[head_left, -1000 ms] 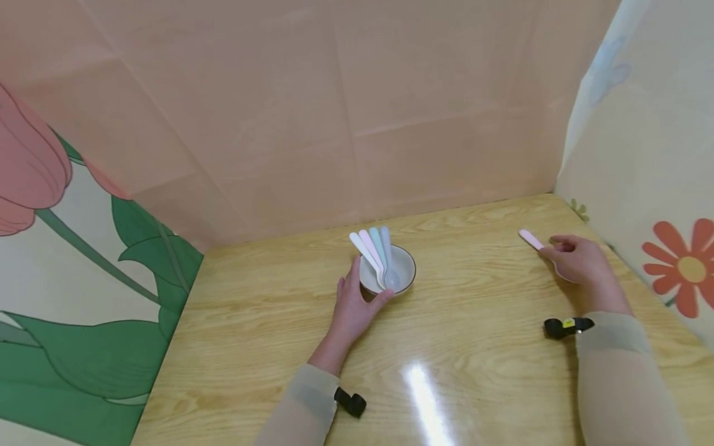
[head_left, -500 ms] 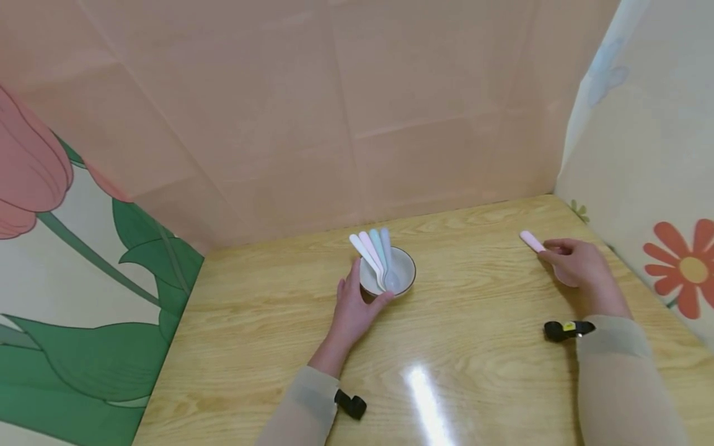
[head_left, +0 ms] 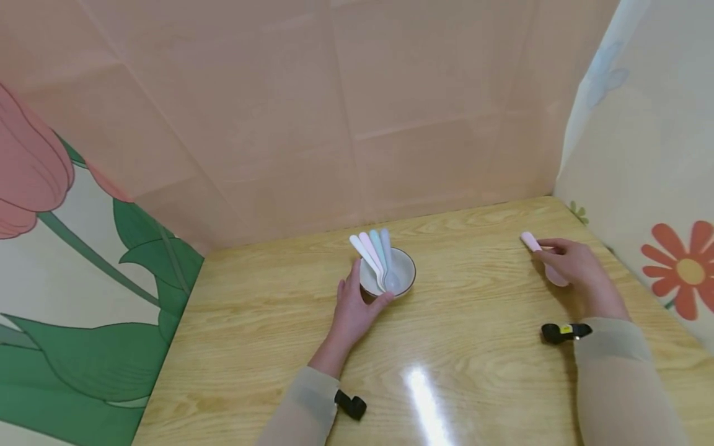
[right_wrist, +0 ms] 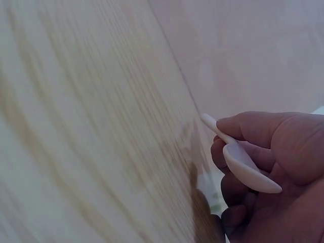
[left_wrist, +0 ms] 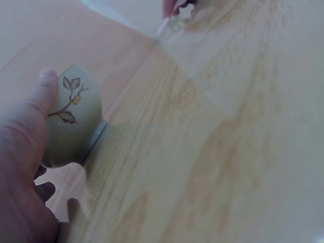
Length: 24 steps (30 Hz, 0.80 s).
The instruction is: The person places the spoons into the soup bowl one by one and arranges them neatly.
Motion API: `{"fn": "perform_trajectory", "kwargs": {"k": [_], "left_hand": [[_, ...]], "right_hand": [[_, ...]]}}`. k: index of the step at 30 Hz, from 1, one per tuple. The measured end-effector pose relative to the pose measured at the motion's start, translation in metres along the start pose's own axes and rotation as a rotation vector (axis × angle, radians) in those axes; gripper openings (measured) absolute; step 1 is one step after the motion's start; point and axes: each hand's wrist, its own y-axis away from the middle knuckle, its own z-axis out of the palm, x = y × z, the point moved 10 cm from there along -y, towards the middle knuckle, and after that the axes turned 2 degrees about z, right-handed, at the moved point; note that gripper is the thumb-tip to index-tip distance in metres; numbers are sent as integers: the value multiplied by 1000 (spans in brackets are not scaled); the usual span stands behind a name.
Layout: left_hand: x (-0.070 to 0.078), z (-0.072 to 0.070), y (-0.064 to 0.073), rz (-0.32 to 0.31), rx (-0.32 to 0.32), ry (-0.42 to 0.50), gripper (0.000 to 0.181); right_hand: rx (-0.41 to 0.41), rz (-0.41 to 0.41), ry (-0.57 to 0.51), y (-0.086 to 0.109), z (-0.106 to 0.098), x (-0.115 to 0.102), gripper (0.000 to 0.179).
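Note:
My left hand [head_left: 352, 313] curls round the near-left side of a small dark-rimmed bowl [head_left: 406, 272], thumb at the front and fingers on the left. The left wrist view shows a leaf-and-twig pattern on the outside of the bowl [left_wrist: 83, 121]. Several spoons [head_left: 370, 251] lean in it, with white, pink, teal and lavender handles pointing up and away. Toward the right, my right hand [head_left: 581, 269] pinches a pink spoon [head_left: 530, 241] by its handle between thumb and fingers. In the right wrist view the scoop of this spoon [right_wrist: 248, 169] lies by the palm; the fingers partly hide the handle.
Both hands are over a wood-grain table [head_left: 468, 347]. A plain pinkish backdrop [head_left: 279, 124] rises behind its back edge. A tulip-printed panel [head_left: 83, 266] stands at the left, and a flower-printed panel [head_left: 641, 155] at the right, near my right hand.
My right hand has shifted slightly left, and the pink spoon has turned a little in its fingers, with more of the scoop showing. The left hand and the bowl stay in place.

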Motion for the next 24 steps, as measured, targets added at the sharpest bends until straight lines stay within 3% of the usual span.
{"fn": "perform_trajectory", "kwargs": {"k": [12, 19, 24], "left_hand": [[4, -1, 0, 23, 13, 19, 110], [3, 0, -1, 20, 18, 7, 110], [3, 0, -2, 9, 17, 14, 110]], "right_hand": [[-2, -64, -60, 5, 18, -57, 65], [-11, -72, -155, 9, 22, -89, 70], [2, -102, -237, 10, 27, -110, 65]]}}
